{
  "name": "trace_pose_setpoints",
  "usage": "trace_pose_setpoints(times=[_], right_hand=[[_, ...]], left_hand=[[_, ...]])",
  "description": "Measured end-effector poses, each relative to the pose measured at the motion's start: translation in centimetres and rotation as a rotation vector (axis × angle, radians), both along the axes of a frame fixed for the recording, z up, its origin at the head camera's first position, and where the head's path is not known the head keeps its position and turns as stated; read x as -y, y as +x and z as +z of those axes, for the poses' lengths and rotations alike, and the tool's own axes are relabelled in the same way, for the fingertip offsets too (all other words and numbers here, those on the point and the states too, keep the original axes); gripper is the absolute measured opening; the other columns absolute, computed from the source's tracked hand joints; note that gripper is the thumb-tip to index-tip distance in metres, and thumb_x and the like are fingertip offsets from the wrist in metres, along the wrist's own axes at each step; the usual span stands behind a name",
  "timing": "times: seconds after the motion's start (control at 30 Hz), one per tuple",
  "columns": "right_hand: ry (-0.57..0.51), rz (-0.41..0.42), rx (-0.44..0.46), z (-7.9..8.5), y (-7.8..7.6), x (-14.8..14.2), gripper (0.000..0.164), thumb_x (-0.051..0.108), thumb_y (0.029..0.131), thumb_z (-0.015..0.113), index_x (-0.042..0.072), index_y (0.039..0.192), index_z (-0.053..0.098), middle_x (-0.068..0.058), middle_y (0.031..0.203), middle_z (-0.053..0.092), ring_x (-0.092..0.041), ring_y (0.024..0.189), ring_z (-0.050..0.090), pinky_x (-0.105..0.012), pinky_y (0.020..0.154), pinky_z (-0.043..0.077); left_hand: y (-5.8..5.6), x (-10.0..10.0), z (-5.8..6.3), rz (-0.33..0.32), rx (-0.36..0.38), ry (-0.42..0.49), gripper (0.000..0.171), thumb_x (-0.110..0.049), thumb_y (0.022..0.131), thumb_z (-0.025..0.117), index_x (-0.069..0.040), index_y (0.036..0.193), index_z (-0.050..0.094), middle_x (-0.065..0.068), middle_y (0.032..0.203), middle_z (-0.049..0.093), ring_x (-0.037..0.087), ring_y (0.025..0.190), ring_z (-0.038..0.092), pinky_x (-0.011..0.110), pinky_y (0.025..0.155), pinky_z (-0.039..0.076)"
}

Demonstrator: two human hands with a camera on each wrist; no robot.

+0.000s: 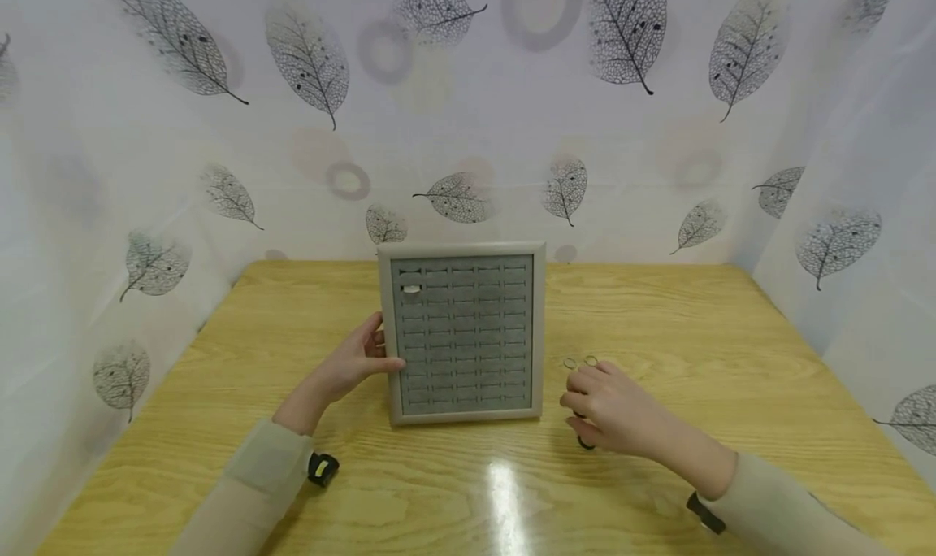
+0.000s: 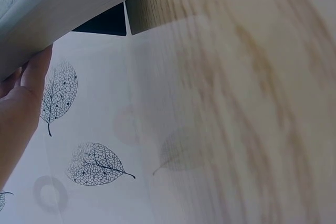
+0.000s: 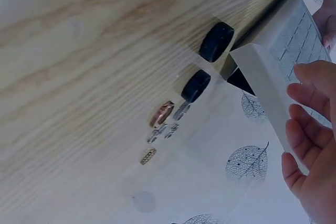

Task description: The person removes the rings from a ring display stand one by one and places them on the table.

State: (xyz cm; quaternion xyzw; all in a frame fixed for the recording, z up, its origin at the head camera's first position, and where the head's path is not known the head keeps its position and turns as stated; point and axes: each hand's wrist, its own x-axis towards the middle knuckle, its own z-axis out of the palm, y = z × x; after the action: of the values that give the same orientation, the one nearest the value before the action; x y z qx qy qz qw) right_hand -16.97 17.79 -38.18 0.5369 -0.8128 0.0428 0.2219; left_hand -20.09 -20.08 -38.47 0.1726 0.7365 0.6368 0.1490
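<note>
A ring display board (image 1: 539, 336) in a pale frame stands upright on the table, its grey padded face crossed by rows of slots. One silvery ring (image 1: 412, 289) sits in a slot at the upper left. My left hand (image 1: 351, 365) grips the board's left edge, thumb in front and fingers behind. To the right of the board, my right hand (image 1: 607, 401) hovers over loose rings, its fingers loosely bent with nothing seen between them. In the right wrist view lie a large black ring (image 3: 223, 43), a second black ring (image 3: 198, 87), a rose-gold ring (image 3: 167, 110) and several small sparkling rings (image 3: 148, 156).
The wood-grain table (image 1: 658, 312) runs back to a white curtain (image 1: 468, 133) printed with dark leaves, which also hangs at both sides. A dark support (image 2: 107, 22) juts out behind the board. Light glares on the tabletop in front.
</note>
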Motion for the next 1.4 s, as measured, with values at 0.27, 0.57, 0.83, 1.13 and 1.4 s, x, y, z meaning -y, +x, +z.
trace_pose_setpoints(times=[0.27,0.57,0.83,1.13,1.4], right_hand=[[0.016,-0.014,-0.004,0.6,-0.2,1.1,0.026,0.018,0.064,0.076,0.01,0.085,0.064,0.0,0.081,0.051,-0.016,0.072,0.045,-0.031,0.063,0.039],[-0.034,0.02,-0.031,1.5,-0.9,2.7,0.022,0.018,0.069,0.072,0.009,0.087,0.064,-0.002,0.084,0.053,-0.019,0.075,0.049,-0.034,0.063,0.039],[-0.107,0.068,-0.095,2.8,-1.6,4.6,0.025,0.013,0.064,0.074,0.008,0.086,0.063,-0.002,0.081,0.054,-0.019,0.071,0.049,-0.032,0.061,0.037],[-0.168,0.098,-0.146,4.6,-2.6,6.7,0.029,0.015,0.064,0.076,0.007,0.088,0.064,-0.003,0.081,0.053,-0.02,0.074,0.05,-0.033,0.062,0.039],[-0.224,0.134,-0.161,6.2,-3.4,8.8,0.027,0.012,0.067,0.073,0.008,0.091,0.063,-0.002,0.081,0.054,-0.019,0.074,0.05,-0.031,0.063,0.038]], left_hand=[[0.0,-0.1,0.0,-0.004,0.004,0.001,0.082,-0.01,0.079,0.067,-0.008,0.14,0.013,0.022,0.122,0.044,0.029,0.105,0.049,0.04,0.085,0.042],[0.0,-0.1,-0.1,0.008,0.009,-0.013,0.083,-0.011,0.078,0.068,-0.008,0.14,0.013,0.022,0.122,0.044,0.028,0.105,0.049,0.039,0.085,0.042],[0.0,-0.1,-0.1,0.01,0.004,-0.014,0.082,-0.011,0.078,0.068,-0.009,0.14,0.014,0.021,0.122,0.045,0.028,0.105,0.049,0.039,0.085,0.043],[0.0,-0.1,-0.1,-0.007,0.003,0.008,0.082,-0.009,0.078,0.067,-0.008,0.14,0.013,0.023,0.123,0.044,0.028,0.105,0.05,0.039,0.084,0.043],[-0.1,-0.1,-0.2,-0.003,0.008,0.002,0.082,-0.009,0.078,0.067,-0.008,0.14,0.013,0.022,0.122,0.045,0.027,0.104,0.05,0.039,0.084,0.043]])
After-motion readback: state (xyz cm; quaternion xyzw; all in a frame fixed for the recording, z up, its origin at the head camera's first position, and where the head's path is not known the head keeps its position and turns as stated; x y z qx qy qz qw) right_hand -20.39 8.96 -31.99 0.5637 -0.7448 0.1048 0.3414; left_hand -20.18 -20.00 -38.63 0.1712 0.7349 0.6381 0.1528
